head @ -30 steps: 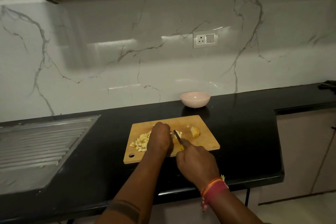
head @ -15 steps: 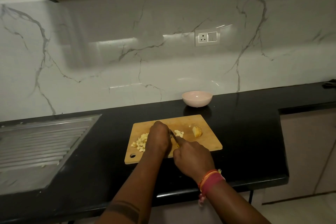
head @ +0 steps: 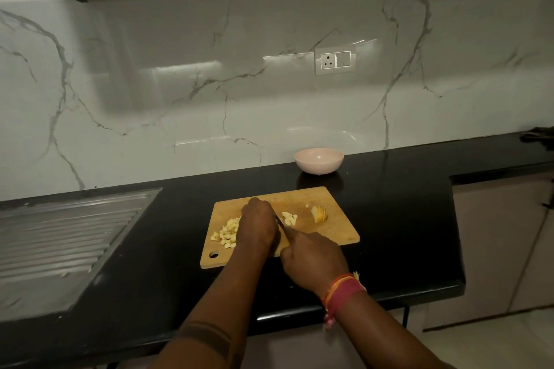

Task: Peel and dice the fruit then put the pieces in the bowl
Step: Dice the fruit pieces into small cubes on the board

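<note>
A wooden cutting board (head: 326,237) lies on the black countertop (head: 404,219), with a pink bowl (head: 319,160) standing behind it near the marble backsplash (head: 180,84), apart from the board. The left hand (head: 258,226) rests palm-down on the board with its fingers curled; whatever it presses is hidden beneath it. The right hand (head: 313,263) is closed around the handle of a knife (head: 283,228), whose dark blade runs up alongside the left hand's fingers. Diced fruit pieces (head: 227,234) lie in a heap left of the left hand, and a smaller cluster (head: 289,218) lies just right of the blade. An uncut fruit wedge (head: 319,214), apparently with skin still on one side, sits further right on the board.
</note>
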`<state>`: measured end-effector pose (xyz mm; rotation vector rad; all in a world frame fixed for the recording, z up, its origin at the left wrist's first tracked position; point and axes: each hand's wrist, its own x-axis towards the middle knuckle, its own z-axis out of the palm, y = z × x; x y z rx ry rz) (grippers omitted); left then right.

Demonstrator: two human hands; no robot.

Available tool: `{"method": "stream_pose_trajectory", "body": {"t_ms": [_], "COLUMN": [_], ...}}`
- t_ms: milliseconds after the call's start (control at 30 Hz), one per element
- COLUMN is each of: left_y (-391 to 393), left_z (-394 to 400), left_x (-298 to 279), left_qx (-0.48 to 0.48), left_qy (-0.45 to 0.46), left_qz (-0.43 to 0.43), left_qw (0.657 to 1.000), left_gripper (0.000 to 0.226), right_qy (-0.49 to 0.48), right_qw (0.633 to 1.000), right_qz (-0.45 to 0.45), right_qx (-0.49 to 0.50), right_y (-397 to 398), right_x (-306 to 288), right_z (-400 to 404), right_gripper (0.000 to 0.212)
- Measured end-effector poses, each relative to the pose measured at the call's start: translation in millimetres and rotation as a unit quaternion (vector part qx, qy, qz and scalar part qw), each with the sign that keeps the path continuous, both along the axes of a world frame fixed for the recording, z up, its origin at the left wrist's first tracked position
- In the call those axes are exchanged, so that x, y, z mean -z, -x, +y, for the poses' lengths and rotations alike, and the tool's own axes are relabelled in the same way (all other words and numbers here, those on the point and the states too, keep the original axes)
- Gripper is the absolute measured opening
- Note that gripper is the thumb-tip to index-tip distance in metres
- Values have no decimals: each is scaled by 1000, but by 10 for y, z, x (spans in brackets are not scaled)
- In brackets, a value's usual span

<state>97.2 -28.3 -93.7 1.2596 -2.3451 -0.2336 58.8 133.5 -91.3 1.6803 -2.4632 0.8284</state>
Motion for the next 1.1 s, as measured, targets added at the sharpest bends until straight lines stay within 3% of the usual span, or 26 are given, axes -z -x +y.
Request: {"method": "stream_pose_trajectory", "body": {"t_ms": [267,400,533,733,900,1100], "left_y": [-34,-134,-245,-337,-190,206], "left_z": [44,2,-85,-91,60,380], "left_x": [-83,-143,-227,-297,-261,-184], "left_qx": [73,109,78,61,82,166], "left_qy": [54,52,40,32,14,-32], "left_qz": [24,40,111,151,165,113], "left_qw": [996,992,990,986,983,979], "left_gripper": [15,37,41,34,29,32], "right_qy": [66,-1,-7,32,51,96], "right_qw": [993,993,998,999,995,983], "right_qz": [-46,-38,-10,-25,-50,-96], "right_qx": [85,115,57,30,74,123], "right_y": [67,27,-201,-264,46,432], "right_x": [55,37,1,-25,-63,-83], "right_z": [160,-1,-225,-333,-141,149], "right_gripper": [60,56,42,49,52,48]}}
